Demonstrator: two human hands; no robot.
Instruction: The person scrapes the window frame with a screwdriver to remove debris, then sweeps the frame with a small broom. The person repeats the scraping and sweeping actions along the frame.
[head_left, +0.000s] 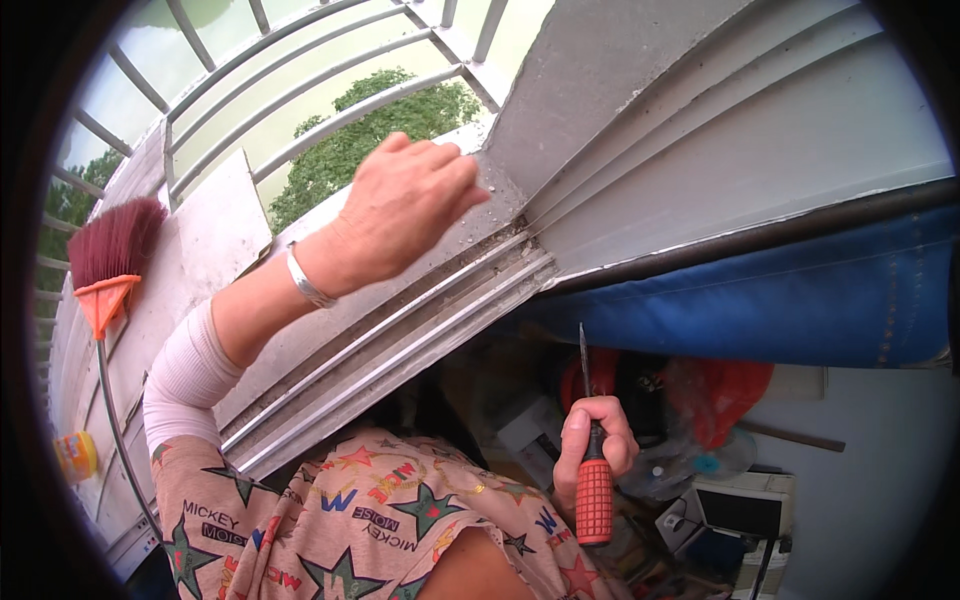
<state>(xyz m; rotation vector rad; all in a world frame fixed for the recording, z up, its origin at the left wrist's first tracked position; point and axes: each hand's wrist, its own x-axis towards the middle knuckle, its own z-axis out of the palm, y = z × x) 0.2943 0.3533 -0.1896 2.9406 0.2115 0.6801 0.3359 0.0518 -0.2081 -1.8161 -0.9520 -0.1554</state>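
Observation:
My left hand (412, 202), with a silver bangle at its wrist, is closed loosely above a window sill; whether its curled fingers hold anything is hidden. Below it runs a metal sliding-window track (390, 330) with dirt in its grooves and crumbs at its far corner. Lower right, my right hand (596, 442) grips a screwdriver (595, 495) by its red and black handle, the thin metal shaft pointing up and away from me. The screwdriver is apart from the track.
A red-bristled broom (116, 247) leans at the left by a yellow tub (75, 457). Metal railing bars (360, 112) stand outside. A blue cloth (750, 292) hangs at the right above a red plastic bag (720, 405) and a printer-like machine (742, 510).

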